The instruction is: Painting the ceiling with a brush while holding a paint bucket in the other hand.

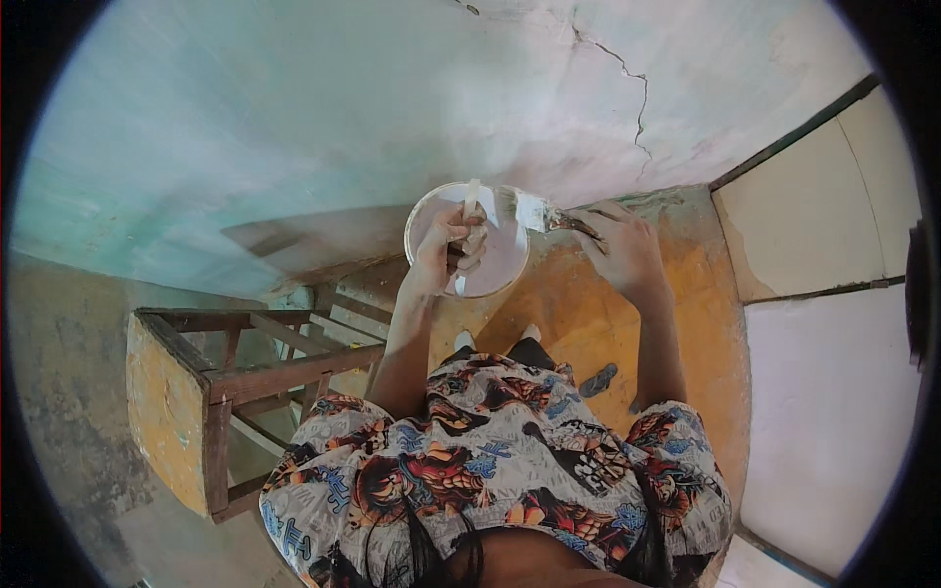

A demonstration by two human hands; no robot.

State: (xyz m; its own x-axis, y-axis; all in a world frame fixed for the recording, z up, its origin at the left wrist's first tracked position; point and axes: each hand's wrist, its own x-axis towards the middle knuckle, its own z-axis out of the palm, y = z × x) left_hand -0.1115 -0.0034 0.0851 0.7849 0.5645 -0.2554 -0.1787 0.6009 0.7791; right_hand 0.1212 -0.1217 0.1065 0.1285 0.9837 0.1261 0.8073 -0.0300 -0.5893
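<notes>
My left hand (451,247) is closed on the pale, strap-like handle (472,196) of a round white bucket (415,220) and holds it up in front of me. Whitish paint (503,257) shows inside the bucket. Fingers of my right hand (624,253) grip a flat paintbrush (534,211) by its dark, stained handle. The brush lies nearly level, its bristles over the right part of the bucket's opening. Whether the bristles touch the rim or the paint, I cannot tell.
A pale green wall (323,118) with a long crack (642,98) rises ahead. An overturned wooden stool (167,412) lies to my left. On the orange-brown floor (686,333) rests a dark slipper (598,380) near my feet. Pale panels (823,206) stand at the right.
</notes>
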